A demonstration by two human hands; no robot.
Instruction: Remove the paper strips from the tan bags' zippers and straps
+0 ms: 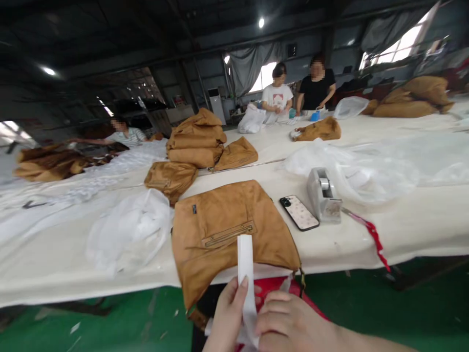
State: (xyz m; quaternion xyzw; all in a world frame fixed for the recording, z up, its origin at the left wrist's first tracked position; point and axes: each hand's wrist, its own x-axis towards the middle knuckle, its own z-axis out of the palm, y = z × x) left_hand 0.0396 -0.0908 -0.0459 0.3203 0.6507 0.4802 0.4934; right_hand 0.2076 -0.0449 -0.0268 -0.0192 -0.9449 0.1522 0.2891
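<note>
A tan suede-like bag (227,234) with a zip pocket lies flat at the near edge of the white table (421,225), partly hanging over it. Low in view, both my hands pinch a white strip (245,264) that stands upright in front of the bag. My left hand (229,318) holds it with thumb and fingers on the left side. My right hand (289,322) is closed on the strip's lower end, fingers curled.
A phone (299,212) and a metal tape dispenser (323,195) sit right of the bag, with a red strap (373,234) trailing off the edge. Clear plastic bags (128,230) lie left and right. More tan bags (198,139) are stacked behind. Three people work at far tables.
</note>
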